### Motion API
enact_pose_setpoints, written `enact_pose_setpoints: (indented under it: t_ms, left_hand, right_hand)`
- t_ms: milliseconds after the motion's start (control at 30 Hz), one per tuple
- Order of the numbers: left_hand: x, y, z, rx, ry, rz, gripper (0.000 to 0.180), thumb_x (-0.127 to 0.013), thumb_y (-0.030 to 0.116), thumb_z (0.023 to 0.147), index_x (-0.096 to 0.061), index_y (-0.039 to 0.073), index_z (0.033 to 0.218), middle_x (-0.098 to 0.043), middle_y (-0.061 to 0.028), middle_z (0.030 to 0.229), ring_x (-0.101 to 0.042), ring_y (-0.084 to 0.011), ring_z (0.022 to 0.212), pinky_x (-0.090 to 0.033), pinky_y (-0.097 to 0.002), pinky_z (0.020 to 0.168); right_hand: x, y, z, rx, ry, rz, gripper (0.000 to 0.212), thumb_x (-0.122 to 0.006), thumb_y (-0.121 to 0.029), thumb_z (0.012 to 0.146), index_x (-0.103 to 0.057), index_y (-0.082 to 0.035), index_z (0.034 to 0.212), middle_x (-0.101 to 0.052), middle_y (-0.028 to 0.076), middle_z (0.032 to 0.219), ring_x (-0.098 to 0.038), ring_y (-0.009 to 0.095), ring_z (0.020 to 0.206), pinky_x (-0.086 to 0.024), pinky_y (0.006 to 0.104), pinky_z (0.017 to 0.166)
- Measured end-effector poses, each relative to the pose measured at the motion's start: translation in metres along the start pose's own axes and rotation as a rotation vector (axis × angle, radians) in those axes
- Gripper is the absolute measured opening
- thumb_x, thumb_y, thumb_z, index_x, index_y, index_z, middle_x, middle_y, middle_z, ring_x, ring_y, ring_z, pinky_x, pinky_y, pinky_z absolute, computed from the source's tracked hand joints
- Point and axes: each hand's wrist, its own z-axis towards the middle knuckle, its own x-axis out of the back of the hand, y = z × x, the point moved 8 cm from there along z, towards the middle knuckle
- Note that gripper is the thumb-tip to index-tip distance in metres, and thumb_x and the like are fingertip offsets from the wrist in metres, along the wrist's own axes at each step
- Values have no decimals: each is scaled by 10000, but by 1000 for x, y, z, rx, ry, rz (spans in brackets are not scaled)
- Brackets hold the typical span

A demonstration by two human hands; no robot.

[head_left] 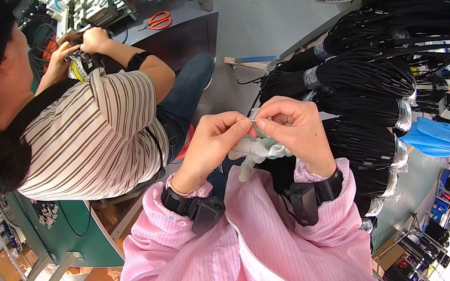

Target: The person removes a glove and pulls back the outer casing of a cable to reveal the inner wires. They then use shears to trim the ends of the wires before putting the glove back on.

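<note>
My left hand is closed in a pinch, thumb against forefinger. Fingertip to fingertip with it, my right hand pinches too. Between them shows a small thin whitish piece, too small to name. Just below my hands lies a crumpled white cloth that looks like a glove, with finger-like ends; part of it is hidden behind my fingers. I cannot tell whether the small piece is joined to the cloth. Both my wrists carry black strapped devices over pink striped sleeves.
A co-worker in a striped top sits close on my left, hands at a metal fixture with blue tubing. Red-handled scissors lie on that bench. Thick bundles of black cables hang at the right, with a blue cloth beside them.
</note>
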Motion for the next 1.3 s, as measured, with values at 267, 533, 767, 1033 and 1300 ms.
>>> enact_pose_setpoints:
  t_ms: [267,533,767,1033,1300]
  left_hand:
    - [2,-5,2,13,-5,-7,212,-534,179,883,-630,18,786,-435,81,580,-316,-4,517,-229,-186,455]
    - [7,-21,15,55,28,-209,238,-482,176,913,-609,-22,874,-475,20,632,-384,-38,527,-326,-191,502]
    - [35,-42,42,62,142,-446,219,-463,151,921,-594,-24,912,-515,2,699,-431,-63,533,-390,-197,532]
    - [76,-59,73,3,320,-484,198,-485,139,910,-594,-25,893,-524,-6,684,-454,-74,538,-374,-200,513]
    - [109,-112,76,32,487,-590,205,-492,191,911,-591,12,893,-520,13,694,-417,-45,536,-367,-190,536]
  right_hand:
    - [-2,4,1,-59,13,-55,33,-599,33,770,-605,43,801,-587,33,766,-539,46,646,-393,171,533]
    - [25,37,14,-72,329,11,60,-602,-58,797,-615,0,791,-576,-12,693,-459,10,537,-319,158,457]
    - [11,71,48,-118,273,103,100,-598,-106,815,-616,-15,852,-580,-18,704,-434,5,528,-303,156,451]
    - [-29,88,119,-206,-29,351,117,-598,-115,817,-611,-11,870,-589,-10,717,-455,11,553,-324,157,475]
    - [5,126,220,180,223,-264,84,-600,-107,793,-625,-30,816,-598,43,701,-525,111,576,-402,251,516]
